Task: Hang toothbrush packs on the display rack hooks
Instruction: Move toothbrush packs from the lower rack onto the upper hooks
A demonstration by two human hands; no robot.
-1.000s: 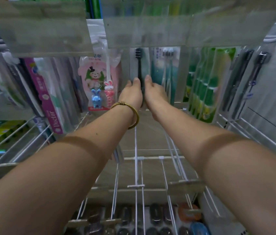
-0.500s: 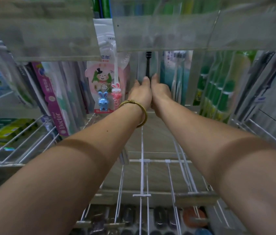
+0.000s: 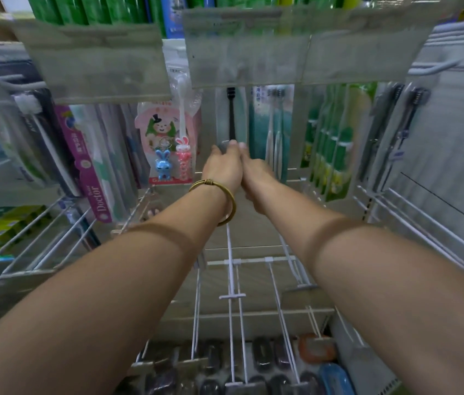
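A clear toothbrush pack with a black brush (image 3: 231,115) hangs upright at the back of the rack, its top hidden behind a clear label strip (image 3: 249,47). My left hand (image 3: 223,167), with a brass bangle on the wrist, and my right hand (image 3: 257,174) are pressed side by side at the pack's lower end. Their fingertips close on its bottom edge. Most of the right hand's fingers are hidden behind the left hand.
A pink children's pack with a blue bunny (image 3: 165,146) hangs left of the black brush, teal packs (image 3: 271,129) and green packs (image 3: 331,143) to its right, a purple pack (image 3: 94,178) further left. Bare white wire hooks (image 3: 233,280) jut out under my arms. Small cases (image 3: 267,357) hang below.
Both hands have drawn closer together until they touch, and have slid a little up the bottom of the black toothbrush pack. The view has shifted slightly.
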